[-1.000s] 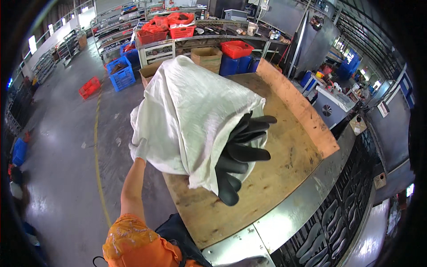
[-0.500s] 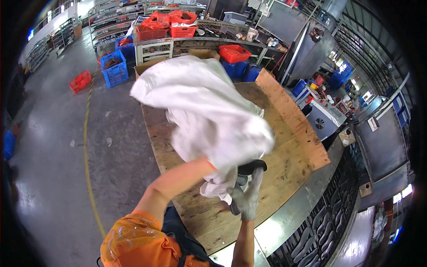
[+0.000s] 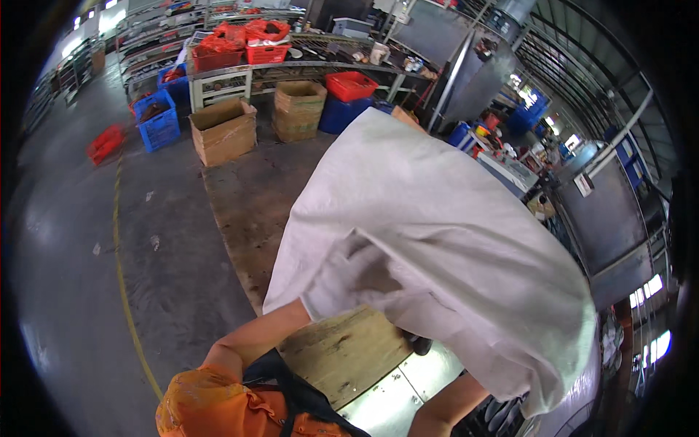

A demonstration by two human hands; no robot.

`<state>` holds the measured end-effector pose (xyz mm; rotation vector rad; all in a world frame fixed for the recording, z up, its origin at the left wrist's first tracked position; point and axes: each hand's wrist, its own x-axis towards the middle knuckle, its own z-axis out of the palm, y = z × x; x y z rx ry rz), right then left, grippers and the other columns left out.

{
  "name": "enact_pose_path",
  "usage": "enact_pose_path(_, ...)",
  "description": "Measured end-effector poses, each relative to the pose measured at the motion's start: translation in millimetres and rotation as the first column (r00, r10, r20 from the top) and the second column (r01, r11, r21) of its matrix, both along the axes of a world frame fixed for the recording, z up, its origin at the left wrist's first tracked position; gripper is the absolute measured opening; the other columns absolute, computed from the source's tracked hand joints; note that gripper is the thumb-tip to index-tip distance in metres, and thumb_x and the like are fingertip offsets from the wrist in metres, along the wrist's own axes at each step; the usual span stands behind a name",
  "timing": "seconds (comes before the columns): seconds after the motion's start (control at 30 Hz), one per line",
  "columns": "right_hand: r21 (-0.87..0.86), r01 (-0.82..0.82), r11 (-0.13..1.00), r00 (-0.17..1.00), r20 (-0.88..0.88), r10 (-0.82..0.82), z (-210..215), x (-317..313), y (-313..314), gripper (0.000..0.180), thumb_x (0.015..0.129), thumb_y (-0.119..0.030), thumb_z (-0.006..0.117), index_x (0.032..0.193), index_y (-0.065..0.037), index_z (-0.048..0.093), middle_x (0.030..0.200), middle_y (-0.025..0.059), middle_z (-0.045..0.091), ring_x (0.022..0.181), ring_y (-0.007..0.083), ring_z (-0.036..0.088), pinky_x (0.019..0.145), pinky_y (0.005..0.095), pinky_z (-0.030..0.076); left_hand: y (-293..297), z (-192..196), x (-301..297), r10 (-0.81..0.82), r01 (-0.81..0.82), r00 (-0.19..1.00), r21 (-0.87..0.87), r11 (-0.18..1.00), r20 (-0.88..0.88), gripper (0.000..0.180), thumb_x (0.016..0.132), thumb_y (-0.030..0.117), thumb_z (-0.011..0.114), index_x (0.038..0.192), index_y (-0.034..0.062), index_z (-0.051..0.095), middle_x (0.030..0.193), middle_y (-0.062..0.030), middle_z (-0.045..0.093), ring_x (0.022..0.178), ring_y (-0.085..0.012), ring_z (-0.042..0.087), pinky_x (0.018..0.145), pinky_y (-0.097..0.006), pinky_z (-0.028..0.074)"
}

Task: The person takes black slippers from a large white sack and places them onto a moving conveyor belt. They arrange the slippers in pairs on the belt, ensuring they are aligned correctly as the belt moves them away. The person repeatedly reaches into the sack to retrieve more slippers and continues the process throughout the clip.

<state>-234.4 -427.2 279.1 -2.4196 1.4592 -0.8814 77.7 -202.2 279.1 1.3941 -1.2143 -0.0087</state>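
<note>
A large white sheet (image 3: 444,189), perhaps a sack, billows in front of me over the wooden board (image 3: 255,204) and past its right side. My left hand (image 3: 346,280), in a whitish glove, is closed on a fold of it; the fingertips are partly lost in the cloth. The right forearm (image 3: 455,400) comes up from the lower edge, but the hand itself is hidden behind the sheet. Below the cloth's lower edge pokes out a small dark, rounded thing (image 3: 416,342), mostly covered, whose kind I cannot make out.
Two cardboard boxes, one open (image 3: 224,135) and one taller (image 3: 298,109), stand beyond the board. Blue crates (image 3: 159,127) and a red basket (image 3: 107,143) are on the floor at left. A red basket (image 3: 351,84) tops blue containers. Bare metal plates (image 3: 382,400) lie near me.
The sheet has swung right and spread out, now covering my right hand. My left hand has stayed with it. The view has turned, and the cardboard boxes behind have come into sight.
</note>
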Motion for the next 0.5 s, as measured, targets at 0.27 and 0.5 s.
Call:
enact_pose_path(0.27, -0.148, 0.271, 0.951, 0.962, 0.056, -0.266, 64, -99, 11, 0.067, 0.08, -0.035, 0.076, 0.134, -0.001, 0.053, 0.132, 0.0192, 0.059, 0.121, 0.0371, 0.058, 0.105, 0.045, 0.045, -64, -80, 22, -0.07, 0.071, 0.997, 0.367, 0.928, -0.016, 0.06, 0.075, 0.033, 0.083, 0.128, 0.0088, 0.065, 0.117, -0.0216, 0.067, 0.111, -0.0356, 0.064, 0.09, -0.043, 0.052)
enact_pose_path(0.5, -0.367, 0.307, 0.878, 0.951, 0.08, -0.299, 150, -83, -47, 0.067, 0.08, -0.035, 0.076, 0.133, -0.001, 0.054, 0.131, 0.0193, 0.059, 0.121, 0.0372, 0.058, 0.104, 0.0449, 0.045, -101, -82, -12, -0.507, 0.554, 0.649, -0.104, 0.826, -0.568, 0.017, 0.095, 0.003, 0.062, 0.109, 0.0024, 0.071, 0.1, 0.0014, 0.073, 0.092, -0.006, 0.062, 0.083, -0.026, 0.053)
